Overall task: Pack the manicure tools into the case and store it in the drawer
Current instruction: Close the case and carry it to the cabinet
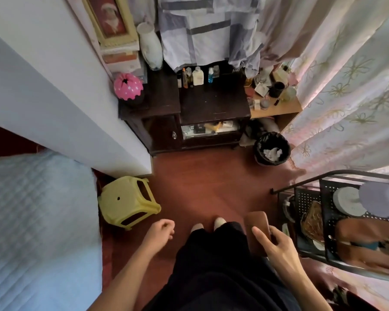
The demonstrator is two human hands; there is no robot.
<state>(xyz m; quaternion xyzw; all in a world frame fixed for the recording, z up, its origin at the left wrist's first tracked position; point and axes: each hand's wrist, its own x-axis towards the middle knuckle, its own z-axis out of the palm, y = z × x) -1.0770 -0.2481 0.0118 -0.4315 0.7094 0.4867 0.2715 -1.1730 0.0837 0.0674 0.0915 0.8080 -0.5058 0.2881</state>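
Observation:
My right hand (276, 241) grips a closed brown case (257, 223) at waist height, low in the head view, right of my legs. My left hand (160, 231) hangs loosely curled and holds nothing, to the left of my feet. Ahead across the red floor stands a dark wooden dresser (213, 104). Its drawer (210, 131) is pulled open and shows small items inside. No loose manicure tools are visible.
A yellow plastic stool (127, 202) lies beside the bed (38, 221) on the left. A black waste bin (272, 148) sits right of the dresser. A black metal cart (319, 205) with dishes stands at right. Bottles (198, 76) crowd the dresser top. Curtains hang at right.

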